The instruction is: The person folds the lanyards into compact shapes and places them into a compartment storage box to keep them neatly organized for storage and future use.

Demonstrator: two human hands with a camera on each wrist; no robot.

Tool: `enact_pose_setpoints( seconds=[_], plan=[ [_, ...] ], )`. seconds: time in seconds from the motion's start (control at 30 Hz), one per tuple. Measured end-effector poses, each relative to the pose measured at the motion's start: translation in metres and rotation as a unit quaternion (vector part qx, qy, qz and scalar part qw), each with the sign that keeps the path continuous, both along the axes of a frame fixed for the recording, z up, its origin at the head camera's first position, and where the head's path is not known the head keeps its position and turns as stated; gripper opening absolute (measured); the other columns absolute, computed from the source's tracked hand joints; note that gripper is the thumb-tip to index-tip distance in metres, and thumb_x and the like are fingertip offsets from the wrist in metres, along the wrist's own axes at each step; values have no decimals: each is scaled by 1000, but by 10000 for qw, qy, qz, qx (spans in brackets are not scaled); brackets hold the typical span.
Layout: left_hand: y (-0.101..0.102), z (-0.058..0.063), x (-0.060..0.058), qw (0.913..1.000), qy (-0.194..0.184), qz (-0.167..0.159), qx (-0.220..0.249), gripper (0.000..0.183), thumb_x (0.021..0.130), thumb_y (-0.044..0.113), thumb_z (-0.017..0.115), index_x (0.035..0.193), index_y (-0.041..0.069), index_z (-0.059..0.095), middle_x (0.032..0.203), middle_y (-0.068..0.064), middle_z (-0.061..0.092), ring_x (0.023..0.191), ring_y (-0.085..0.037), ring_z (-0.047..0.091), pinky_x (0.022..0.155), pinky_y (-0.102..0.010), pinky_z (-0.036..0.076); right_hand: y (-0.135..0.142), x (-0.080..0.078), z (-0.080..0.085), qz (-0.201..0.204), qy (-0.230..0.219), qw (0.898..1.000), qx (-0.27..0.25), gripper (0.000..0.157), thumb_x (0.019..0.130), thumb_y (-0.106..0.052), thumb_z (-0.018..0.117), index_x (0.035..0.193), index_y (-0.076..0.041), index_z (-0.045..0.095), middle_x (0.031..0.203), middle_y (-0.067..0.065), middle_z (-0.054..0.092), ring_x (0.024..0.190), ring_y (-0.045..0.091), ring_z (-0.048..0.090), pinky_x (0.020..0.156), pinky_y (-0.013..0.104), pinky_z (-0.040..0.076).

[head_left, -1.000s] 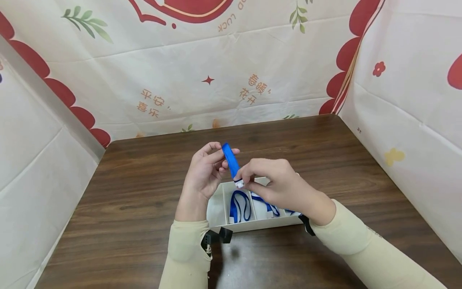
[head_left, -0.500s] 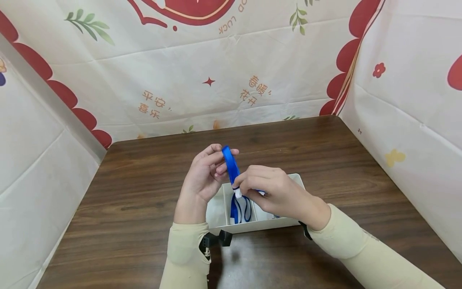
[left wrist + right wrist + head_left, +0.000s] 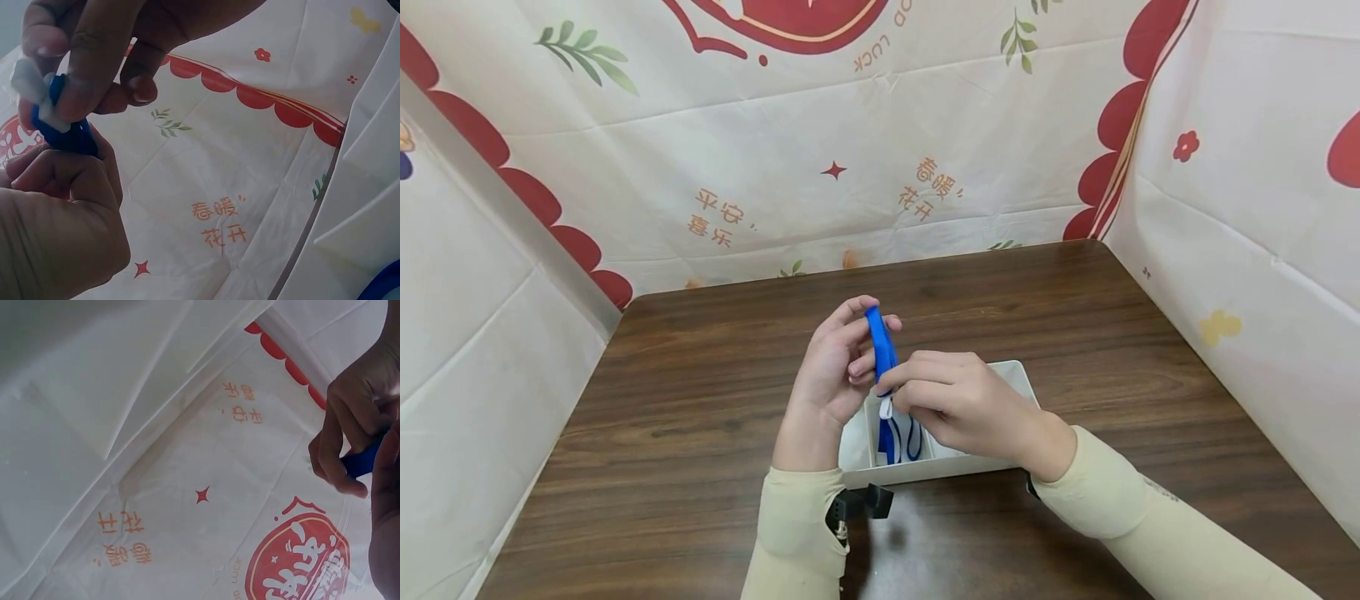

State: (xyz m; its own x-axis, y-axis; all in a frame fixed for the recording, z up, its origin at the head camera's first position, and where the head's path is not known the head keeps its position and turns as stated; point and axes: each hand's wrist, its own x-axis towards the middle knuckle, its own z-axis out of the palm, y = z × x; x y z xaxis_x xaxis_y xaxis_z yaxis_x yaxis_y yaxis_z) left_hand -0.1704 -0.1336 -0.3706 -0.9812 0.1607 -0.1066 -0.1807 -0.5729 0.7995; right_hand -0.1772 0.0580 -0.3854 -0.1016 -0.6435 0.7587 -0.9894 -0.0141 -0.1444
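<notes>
A folded blue lanyard (image 3: 882, 342) with a white end (image 3: 886, 408) stands almost upright between the two hands, above a white box. My left hand (image 3: 829, 371) holds its upper fold among the fingers, palm turned to the right. Lower down, my right hand (image 3: 958, 398) pinches the strap just above the white end. In the left wrist view the right thumb presses by a white piece (image 3: 53, 119) on the strap, over the curled left fingers (image 3: 87, 178). The right wrist view shows only a short blue stretch (image 3: 362, 461); the rest is hidden behind the hands.
The white divided box (image 3: 925, 474) sits on the brown wooden table (image 3: 685, 417) under both hands. Another blue lanyard (image 3: 889, 440) lies looped in one compartment; the right hand covers other compartments. Printed white cloth (image 3: 775, 167) hangs behind and on both sides.
My right hand has moved down and left, bringing the white end lower over the box. The left hand has shifted slightly right, and the lanyard hangs more upright.
</notes>
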Motion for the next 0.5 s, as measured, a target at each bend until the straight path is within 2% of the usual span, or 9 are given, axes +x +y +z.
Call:
enact_pose_setpoints(
  seconds=[0.13, 0.23, 0.4, 0.43, 0.5],
  plan=[
    [2, 0, 1, 9997, 65, 155, -186, 11, 111, 9, 48, 117, 16, 54, 90, -1, 74, 40, -1, 37, 45, -12, 28, -2, 1, -2, 9, 81, 10000, -17, 14, 101, 1, 64, 90, -7, 68, 108, 6, 77, 90, 15, 70, 81, 24, 62],
    [1, -1, 2, 9988, 95, 352, -337, 9, 110, 10, 51, 115, 17, 51, 92, -1, 77, 43, -3, 40, 47, -12, 32, 0, 1, -2, -25, 32, 10000, 4, 11, 100, -1, 68, 91, -7, 69, 109, 7, 77, 94, 16, 71, 85, 26, 63],
    [-5, 0, 2, 9919, 200, 884, -892, 12, 108, 10, 58, 103, 17, 50, 94, -3, 81, 47, -7, 42, 48, -16, 33, 3, 1, -3, -42, -104, 9999, -23, 10, 98, 0, 71, 91, -8, 69, 108, 6, 76, 92, 16, 70, 82, 24, 62],
    [-7, 0, 2, 9896, 208, 978, -1031, 13, 107, 10, 59, 100, 17, 51, 95, -3, 81, 49, -7, 44, 49, -17, 32, 4, 1, -3, -14, -123, 9999, -60, 11, 98, 1, 70, 91, -8, 69, 108, 6, 76, 91, 16, 69, 81, 24, 62],
    [-9, 1, 3, 9860, 197, 1130, -1212, 15, 107, 9, 61, 96, 16, 53, 96, -3, 82, 55, -8, 56, 54, -18, 40, 4, 0, -5, 77, -139, 9997, -169, 13, 100, 1, 68, 89, -7, 68, 106, 6, 76, 89, 16, 69, 79, 24, 61]
  ],
)
